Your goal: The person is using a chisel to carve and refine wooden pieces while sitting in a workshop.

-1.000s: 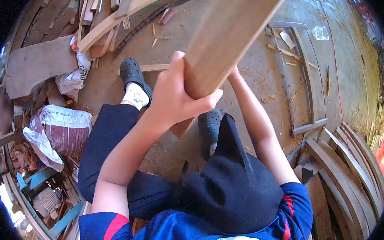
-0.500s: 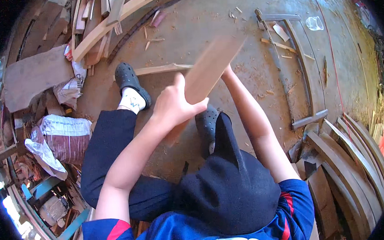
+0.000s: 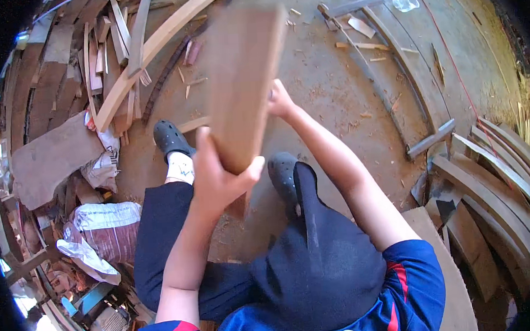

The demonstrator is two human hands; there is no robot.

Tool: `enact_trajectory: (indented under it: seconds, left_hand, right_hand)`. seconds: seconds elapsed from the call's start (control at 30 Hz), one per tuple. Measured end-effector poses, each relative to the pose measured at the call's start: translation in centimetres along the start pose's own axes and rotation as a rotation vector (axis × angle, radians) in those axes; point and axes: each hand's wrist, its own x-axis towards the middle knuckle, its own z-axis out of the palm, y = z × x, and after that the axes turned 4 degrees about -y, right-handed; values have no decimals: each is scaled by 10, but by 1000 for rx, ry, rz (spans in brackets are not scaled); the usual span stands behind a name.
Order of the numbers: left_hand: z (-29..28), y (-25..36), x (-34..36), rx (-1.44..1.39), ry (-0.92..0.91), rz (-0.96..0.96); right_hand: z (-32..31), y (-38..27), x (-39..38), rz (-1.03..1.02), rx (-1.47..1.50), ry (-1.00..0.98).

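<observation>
A thick wooden board (image 3: 237, 100), blurred at its far end, is raised above the floor between my knees. My left hand (image 3: 220, 174) is wrapped round its near part, with the thumb on the left edge and the fingers on the right. Against the board's right edge, farther up, is my right hand (image 3: 279, 99), closed. Its fingertips are partly hidden by the board, so what they grip cannot be made out. Below the board, a long pale strip of wood (image 3: 193, 125) lies on the floor by my left clog (image 3: 169, 137).
A wooden frame saw (image 3: 400, 66) lies on the floor at the far right, near a clear plastic cup (image 3: 405, 1). Curved wooden pieces (image 3: 492, 203) are stacked at the right. Scrap boards (image 3: 113, 71) pile up at the far left, with a sack (image 3: 108, 229) nearer me.
The board has swung from slanting right to nearly straight ahead, its far end moving left. Both hands have moved with it, the right one leftward. My view has shifted slightly.
</observation>
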Motion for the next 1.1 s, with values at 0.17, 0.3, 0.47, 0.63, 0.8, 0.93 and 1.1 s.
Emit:
enact_trajectory:
  seconds: [0.17,0.3,0.47,0.63,0.8,0.93,1.1]
  left_hand:
    - [4,-7,-4,87,-94,-262]
    - [5,-9,-6,267,-189,-372]
    - [11,-4,-5,-39,156,15]
    - [6,-17,-5,300,-185,-324]
    - [6,-21,-12,-221,167,10]
    - [14,-19,-7,328,-217,-479]
    - [-6,-41,-25,-194,8,151]
  right_hand:
    - [-8,5,-4,303,-145,-108]
    - [-2,2,5,-446,-81,227]
    - [-9,0,0,574,-352,-458]
    - [-1,4,2,-135,-60,31]
    - [-9,5,-6,257,-154,-194]
    - [-3,6,-7,-54,-39,-129]
    - [-8,6,-7,198,-107,-214]
